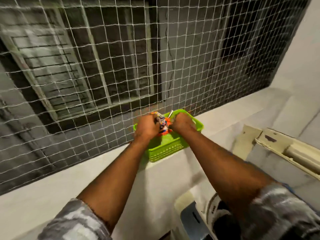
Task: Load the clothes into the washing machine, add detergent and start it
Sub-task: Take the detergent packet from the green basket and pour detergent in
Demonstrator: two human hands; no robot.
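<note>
**A:** what's that packet? detergent?

**B:** can't read it, too blurry. Small crinkly orange, white and blue packet (163, 125), held over the green basket (166, 149) on the ledge by the netting (103, 66).

**A:** hands?

**B:** arms stretched out. Left hand (147, 126) curled round its left side, right hand (181, 122) pinching the right edge.
</note>
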